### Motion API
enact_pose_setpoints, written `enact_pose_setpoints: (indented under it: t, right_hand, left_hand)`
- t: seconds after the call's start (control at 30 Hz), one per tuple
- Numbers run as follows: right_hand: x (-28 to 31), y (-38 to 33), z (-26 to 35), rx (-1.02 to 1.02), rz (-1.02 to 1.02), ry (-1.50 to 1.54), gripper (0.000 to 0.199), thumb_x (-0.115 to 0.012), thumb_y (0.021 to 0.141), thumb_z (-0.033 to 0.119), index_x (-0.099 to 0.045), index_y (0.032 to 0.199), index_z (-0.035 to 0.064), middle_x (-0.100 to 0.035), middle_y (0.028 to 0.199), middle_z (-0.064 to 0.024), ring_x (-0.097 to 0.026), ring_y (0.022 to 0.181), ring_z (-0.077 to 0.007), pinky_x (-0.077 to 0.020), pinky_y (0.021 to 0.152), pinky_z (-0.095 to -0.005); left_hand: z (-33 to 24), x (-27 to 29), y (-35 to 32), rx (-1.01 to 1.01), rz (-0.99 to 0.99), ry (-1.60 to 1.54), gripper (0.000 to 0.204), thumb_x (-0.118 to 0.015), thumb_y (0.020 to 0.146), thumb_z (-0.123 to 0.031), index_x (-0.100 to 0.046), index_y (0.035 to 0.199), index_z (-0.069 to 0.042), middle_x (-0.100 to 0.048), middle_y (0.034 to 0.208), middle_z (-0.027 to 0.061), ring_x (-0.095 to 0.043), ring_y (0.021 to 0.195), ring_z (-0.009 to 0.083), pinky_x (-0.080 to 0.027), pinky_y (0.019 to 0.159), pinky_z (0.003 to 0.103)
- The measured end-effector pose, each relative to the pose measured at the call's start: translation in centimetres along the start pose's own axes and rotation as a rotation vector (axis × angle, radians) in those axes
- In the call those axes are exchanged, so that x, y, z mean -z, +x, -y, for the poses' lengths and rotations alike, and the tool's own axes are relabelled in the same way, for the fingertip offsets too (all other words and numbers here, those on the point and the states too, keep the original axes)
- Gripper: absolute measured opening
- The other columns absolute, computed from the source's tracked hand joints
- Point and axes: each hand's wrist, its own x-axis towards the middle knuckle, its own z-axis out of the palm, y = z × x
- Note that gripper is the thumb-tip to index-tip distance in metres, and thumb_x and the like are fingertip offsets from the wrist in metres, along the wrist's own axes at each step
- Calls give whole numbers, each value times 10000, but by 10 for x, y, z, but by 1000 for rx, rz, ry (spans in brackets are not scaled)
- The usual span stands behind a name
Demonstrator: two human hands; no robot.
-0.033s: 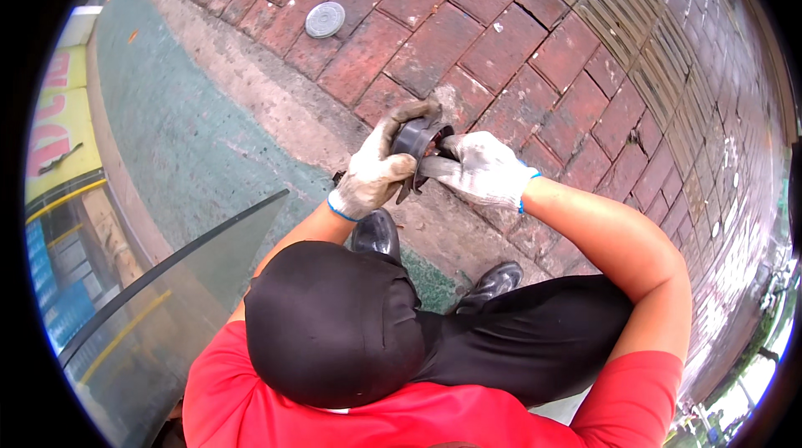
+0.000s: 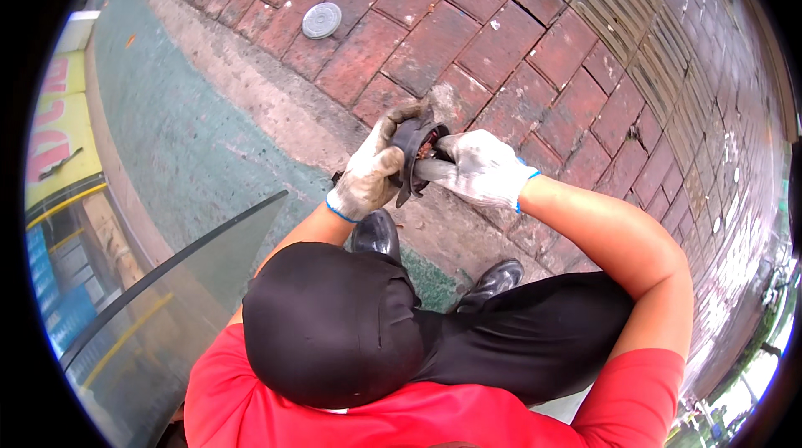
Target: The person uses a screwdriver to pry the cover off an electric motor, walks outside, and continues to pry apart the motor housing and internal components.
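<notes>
A black, round, cup-like housing (image 2: pixel 412 136) is held up in front of me, its open side facing right. Reddish-brown material shows inside it, too small to name, and a dark tab sticks out below. My left hand (image 2: pixel 368 172), in a dirty white knitted glove with a blue cuff, wraps round the housing's closed left side. My right hand (image 2: pixel 486 168), gloved alike, has its curled fingers and thumb at the open side, touching the rim or the contents. What lies between those fingertips is hidden.
A round grey disc (image 2: pixel 322 20) lies on the red brick paving (image 2: pixel 434 47). Yellowish ribbed tiles (image 2: pixel 618 22) run along the upper right. A dark-edged transparent panel (image 2: pixel 184 281) stands at my left, over green-painted ground (image 2: pixel 159 106). My black shoes (image 2: pixel 375 234) are just below the hands.
The housing has turned slightly, and more of the reddish-brown inside shows. My right hand has shifted a little to the left; both hands stay on the piece.
</notes>
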Motion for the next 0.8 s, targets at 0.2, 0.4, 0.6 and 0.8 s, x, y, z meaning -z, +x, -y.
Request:
enact_pose_setpoints:
  t: [0.2,0.4,0.6,0.8]
  right_hand:
    - [-3,-5,-2,11,57,-201,466,-593,980,479,-744,941,40,-681,798,-245,-704,818,-404,-542,729,-494]
    - [5,-3,14,-207,81,139,541,-545,998,510,-749,874,24,-707,869,-266,-703,863,-411,-542,774,-472]
    - [1,-5,10,-358,242,542,644,-540,1014,521,-692,788,-63,-660,677,-143,-632,510,-222,-535,530,-380]
    - [-5,-10,5,-53,144,303,556,-571,994,506,-712,884,-21,-688,763,-209,-687,709,-352,-543,694,-452]
  left_hand:
    - [17,-5,-12,154,-124,-162,970,-848,853,-330,-285,1603,-81,-533,1488,165,-600,1288,329,-551,1026,511]
    - [16,0,-15,-2,-80,-52,933,-809,867,-264,-293,1608,-28,-508,1524,199,-540,1379,354,-471,1146,490]
    - [14,-8,-18,-39,-52,-14,1149,-903,777,-465,-246,1606,-15,-483,1523,215,-524,1386,360,-448,1149,487]
    - [1,-16,-21,-3,-37,96,1099,-898,742,-274,-259,1605,-38,-513,1495,207,-558,1336,339,-508,1071,446]
